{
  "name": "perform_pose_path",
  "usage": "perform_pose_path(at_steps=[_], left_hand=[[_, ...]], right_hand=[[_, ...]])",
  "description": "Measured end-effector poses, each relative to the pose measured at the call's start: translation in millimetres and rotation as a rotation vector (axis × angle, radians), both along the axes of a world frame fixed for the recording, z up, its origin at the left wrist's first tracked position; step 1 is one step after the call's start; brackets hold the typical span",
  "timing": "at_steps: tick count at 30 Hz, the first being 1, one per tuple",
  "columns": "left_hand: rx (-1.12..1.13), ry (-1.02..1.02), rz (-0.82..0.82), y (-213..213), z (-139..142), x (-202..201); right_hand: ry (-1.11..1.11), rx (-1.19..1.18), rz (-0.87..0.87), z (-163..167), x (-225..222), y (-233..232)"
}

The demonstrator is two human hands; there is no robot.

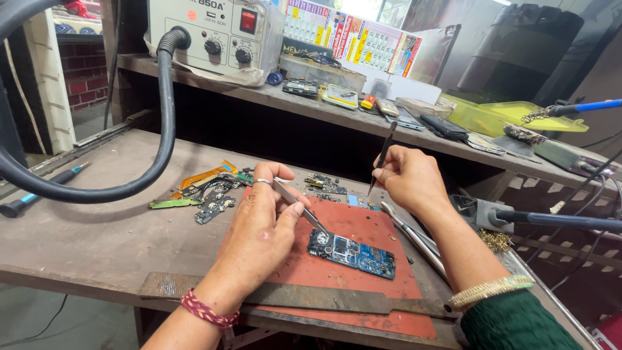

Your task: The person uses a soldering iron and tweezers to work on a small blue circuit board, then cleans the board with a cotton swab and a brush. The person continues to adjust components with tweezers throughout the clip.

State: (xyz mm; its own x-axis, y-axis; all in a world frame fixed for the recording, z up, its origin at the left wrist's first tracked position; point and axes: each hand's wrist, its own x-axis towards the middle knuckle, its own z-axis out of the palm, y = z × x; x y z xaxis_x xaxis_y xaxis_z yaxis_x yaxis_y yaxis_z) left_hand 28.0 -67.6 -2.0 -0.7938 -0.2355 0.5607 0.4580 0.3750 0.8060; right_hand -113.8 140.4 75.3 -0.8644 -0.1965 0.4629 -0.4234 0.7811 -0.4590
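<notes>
A blue phone circuit board (353, 253) lies on a red work mat (363, 227) near the bench's front edge. My left hand (262, 227), with a ring and a red thread bracelet, grips metal tweezers (299, 206) whose tips reach down to the board's left end. My right hand (408, 178) is raised behind the board and holds a thin dark pointed tool (382, 157) upright, its tip above the mat's far edge.
Loose flex cables and small board parts (207, 191) lie left of the mat. A thick black hose (165, 104) curves from a white rework station (217, 35) on the shelf. A soldering iron (557, 219) rests at right. Phones and a yellow tray (499, 115) crowd the shelf.
</notes>
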Motion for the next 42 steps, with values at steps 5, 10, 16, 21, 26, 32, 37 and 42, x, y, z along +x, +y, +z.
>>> perform_pose_path(at_steps=[5, 10, 16, 21, 26, 32, 37, 42], left_hand=[[0.026, 0.038, -0.048, 2.2, -0.8, 1.7], [0.026, 0.014, -0.022, 2.7, 2.2, 4.4], [0.029, 0.008, -0.016, 1.6, 1.4, 4.3], [0.036, 0.046, -0.040, 2.6, -1.6, 1.3], [0.036, 0.031, -0.039, 3.1, -1.3, 0.0], [0.007, 0.039, -0.006, 3.6, -2.0, 0.4], [0.032, 0.057, -0.048, 4.8, -5.1, -0.1], [0.022, 0.064, -0.045, 4.4, -8.9, -2.4]], right_hand=[[-0.046, -0.111, 0.061, 7.6, 21.4, 0.3], [-0.145, -0.326, 0.288, 11.2, 34.9, 2.1], [-0.277, -0.458, 0.421, 5.0, 46.8, 13.9], [-0.328, -0.509, 0.445, -6.2, 55.0, 21.4], [-0.339, -0.556, 0.511, -19.6, 63.2, 19.5], [-0.332, -0.534, 0.483, -26.5, 69.7, 17.8], [-0.316, -0.543, 0.478, -36.1, 71.3, 18.5], [-0.310, -0.564, 0.438, -43.6, 71.3, 19.4]])
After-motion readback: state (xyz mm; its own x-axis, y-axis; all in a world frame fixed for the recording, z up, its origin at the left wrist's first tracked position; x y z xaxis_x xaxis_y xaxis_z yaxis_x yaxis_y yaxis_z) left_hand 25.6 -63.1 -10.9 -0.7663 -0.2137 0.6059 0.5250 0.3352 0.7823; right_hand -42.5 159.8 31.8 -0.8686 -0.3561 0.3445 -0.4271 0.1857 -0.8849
